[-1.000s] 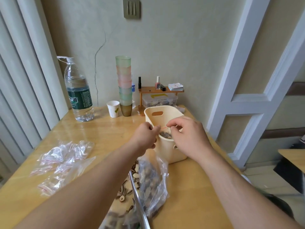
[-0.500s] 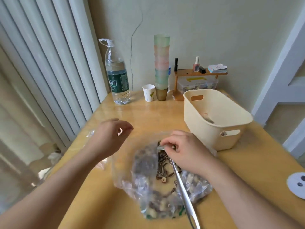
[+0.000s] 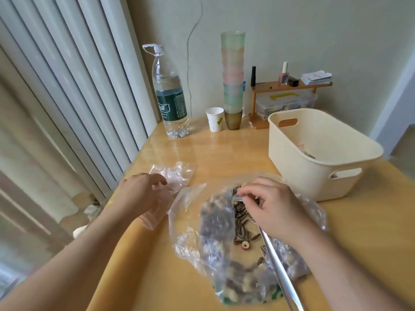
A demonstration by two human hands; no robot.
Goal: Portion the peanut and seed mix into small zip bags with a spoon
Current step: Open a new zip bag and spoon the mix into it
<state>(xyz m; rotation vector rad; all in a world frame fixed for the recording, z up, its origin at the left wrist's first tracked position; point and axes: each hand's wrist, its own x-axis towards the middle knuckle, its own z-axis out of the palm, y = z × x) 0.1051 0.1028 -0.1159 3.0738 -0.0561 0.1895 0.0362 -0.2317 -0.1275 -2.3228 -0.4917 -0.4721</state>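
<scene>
The right hand (image 3: 276,207) pinches the spoon (image 3: 275,261) near its bowl, fingers (image 3: 249,191) curled round it, the long handle trailing back toward the wrist; the bowl sits down in the peanut and seed mix (image 3: 241,223), probably to load a scoop. The mix lies in a big open bag (image 3: 195,239) spread flat on the table (image 3: 224,153) right under those fingers. The left hand (image 3: 141,194), fingers loosely spread and holding nothing, reaches into the small zip bags (image 3: 173,176) just ahead of it, likely to take one. The tub (image 3: 318,162) beyond the right fingers holds finished bags.
</scene>
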